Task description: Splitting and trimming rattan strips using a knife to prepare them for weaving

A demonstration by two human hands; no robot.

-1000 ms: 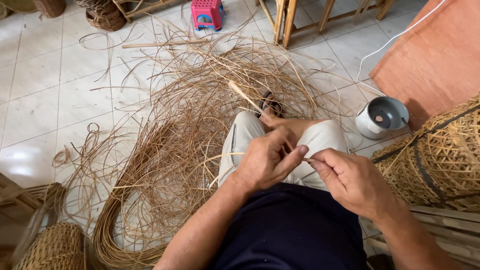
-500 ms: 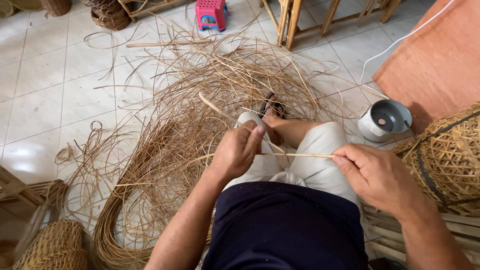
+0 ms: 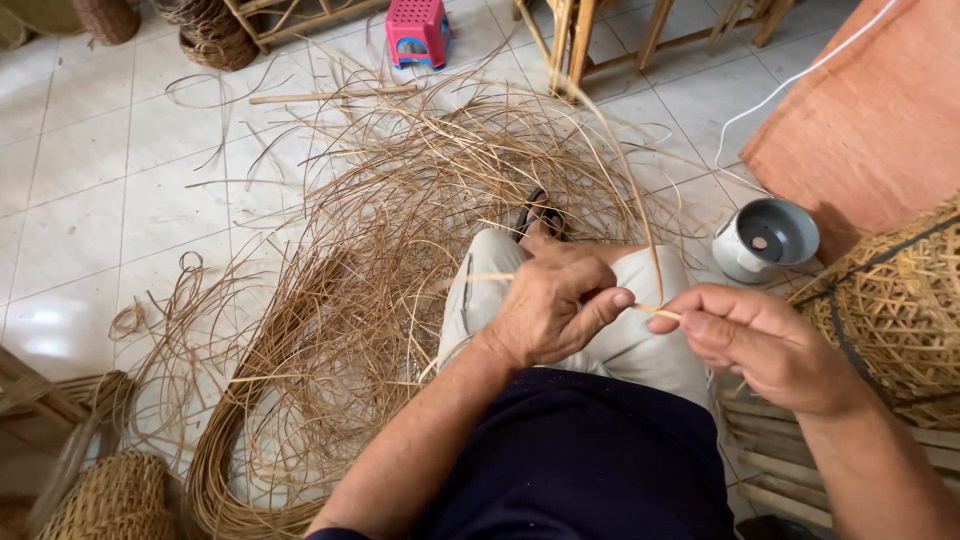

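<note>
I see tan rattan strips (image 3: pixel 400 250) on white tiled floor (image 3: pixel 70 190), a pink stool (image 3: pixel 418 28), a golden lattice-woven basket (image 3: pixel 890 310).

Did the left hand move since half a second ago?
Yes. The left hand came rightward along the thin rattan strip, nearer the right hand, judged against the pale trouser knee.

Hemmed in on the right, open tiles to the left

Tangled tan cane strips (image 3: pixel 400 260) sprawl ahead; a woven bamboo basket (image 3: pixel 890 310) and grey-white round pot (image 3: pixel 765 240) block the right, while bare white floor tiles (image 3: pixel 80 200) lie open left.
</note>
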